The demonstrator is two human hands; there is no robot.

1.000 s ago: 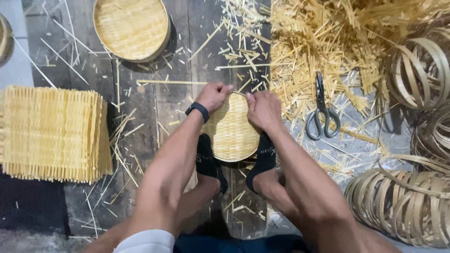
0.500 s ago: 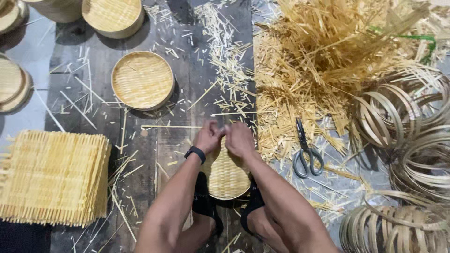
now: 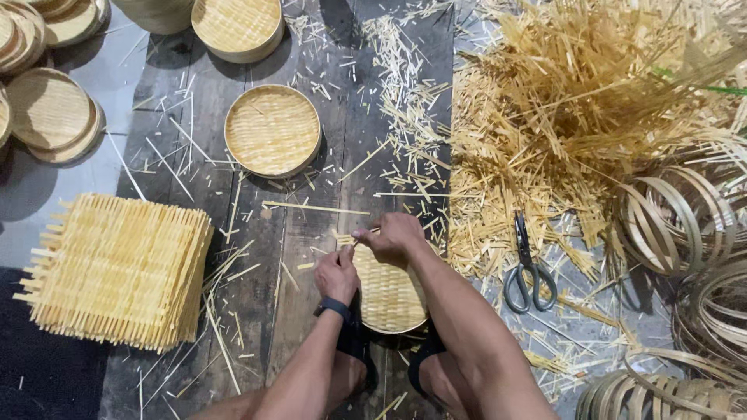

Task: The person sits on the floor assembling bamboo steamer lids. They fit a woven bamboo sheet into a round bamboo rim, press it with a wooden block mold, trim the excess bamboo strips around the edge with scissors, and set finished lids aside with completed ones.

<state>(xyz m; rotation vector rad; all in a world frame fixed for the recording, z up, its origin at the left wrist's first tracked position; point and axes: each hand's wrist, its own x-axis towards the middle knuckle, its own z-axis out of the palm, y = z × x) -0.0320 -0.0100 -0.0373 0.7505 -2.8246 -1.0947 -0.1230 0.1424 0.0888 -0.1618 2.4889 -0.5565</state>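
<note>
A round woven bamboo tray (image 3: 389,295) lies on the dark wooden floor between my feet. My left hand (image 3: 337,274), with a dark wristband, grips the tray's left rim. My right hand (image 3: 391,236) is at the tray's far edge, its fingers pinched on a thin bamboo strip (image 3: 356,237) that sticks out to the left. Both forearms reach down from the bottom of the view.
A finished round tray (image 3: 272,131) lies ahead, more trays (image 3: 237,27) and lids (image 3: 50,117) at the top left. A stack of square woven mats (image 3: 117,268) sits left. Scissors (image 3: 527,268), a big heap of bamboo offcuts (image 3: 576,117) and coiled bamboo hoops (image 3: 685,225) fill the right.
The view has tilted further forward, bringing more trays at the top into sight. My right hand has shifted to pinch a thin strip at the tray's far edge.
</note>
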